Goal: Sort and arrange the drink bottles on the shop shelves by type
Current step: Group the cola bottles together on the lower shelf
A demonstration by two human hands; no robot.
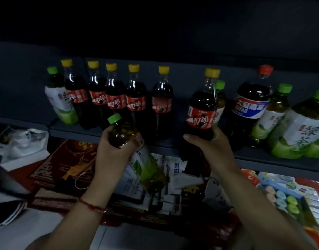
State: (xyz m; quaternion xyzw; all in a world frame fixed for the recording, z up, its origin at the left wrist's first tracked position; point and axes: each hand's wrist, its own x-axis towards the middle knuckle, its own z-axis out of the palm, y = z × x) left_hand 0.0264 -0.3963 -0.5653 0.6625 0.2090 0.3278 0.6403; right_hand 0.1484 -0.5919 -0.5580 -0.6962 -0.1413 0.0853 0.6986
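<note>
**Two bottles in hand at the shelf**

At the shelf's (108, 131) left end I see a green-capped tea bottle (60, 98), touching the first of five yellow-capped colas (117, 94) lined along the back. In front of the shelf edge my left hand (113, 152) has its fingers curled round the upper body of a tea (137, 154), tilted with its green cap up-left and its base low, over the goods below. My right hand (211, 147) grips a sixth cola (203, 107) round its lower part, upright, about at the front edge. Just behind it stands another green cap (220, 85). Toward the right end stands a big red-capped bottle (252, 105), then two more teas (274, 112), the farthest cut off by the frame.
</note>
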